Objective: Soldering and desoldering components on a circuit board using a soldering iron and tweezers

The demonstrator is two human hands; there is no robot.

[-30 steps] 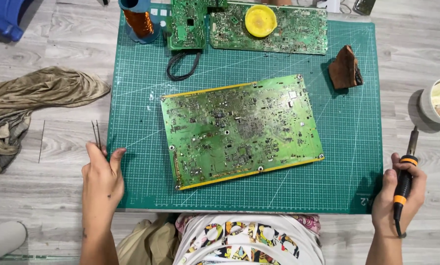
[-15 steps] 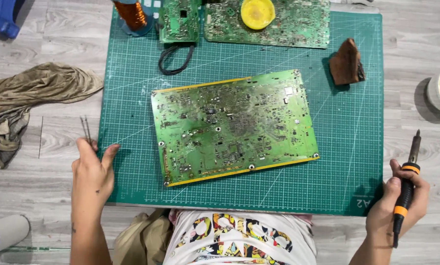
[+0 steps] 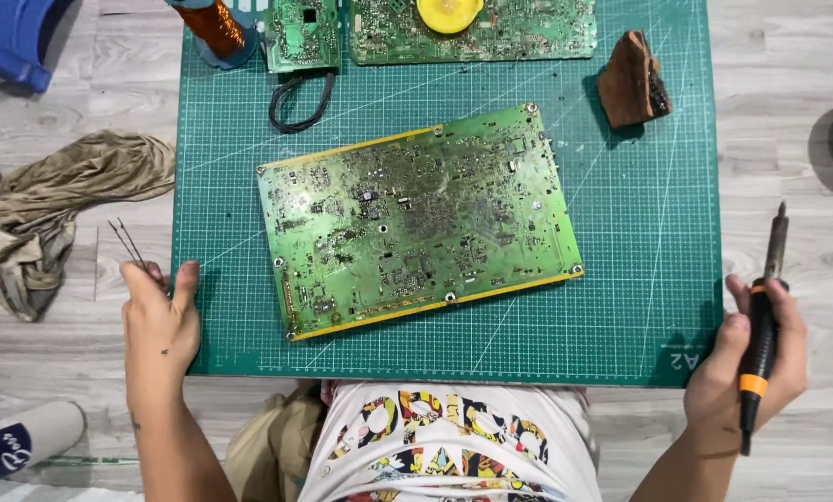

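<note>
A large green circuit board (image 3: pixel 421 218) with a yellow edge lies tilted on the green cutting mat (image 3: pixel 621 279). My left hand (image 3: pixel 159 321) rests at the mat's left edge, closed on thin metal tweezers (image 3: pixel 126 242) whose tips point away from me. My right hand (image 3: pixel 749 367) is at the mat's lower right corner, gripping a black soldering iron (image 3: pixel 765 311) with an orange band, tip pointing away. Neither tool touches the board.
At the mat's far edge lie a small green board (image 3: pixel 302 33) with a black cable loop (image 3: pixel 302 100), a wider board (image 3: pixel 519 33) bearing a yellow disc (image 3: pixel 449 13), a copper wire coil (image 3: pixel 214 28) and a brown block (image 3: pixel 632 79). A crumpled cloth (image 3: pixel 54 200) lies left, a blue stool (image 3: pixel 7 42) beyond.
The view has shifted so the mat sits further left and higher. Both hands stay at the mat's sides, still holding the tweezers and the iron.
</note>
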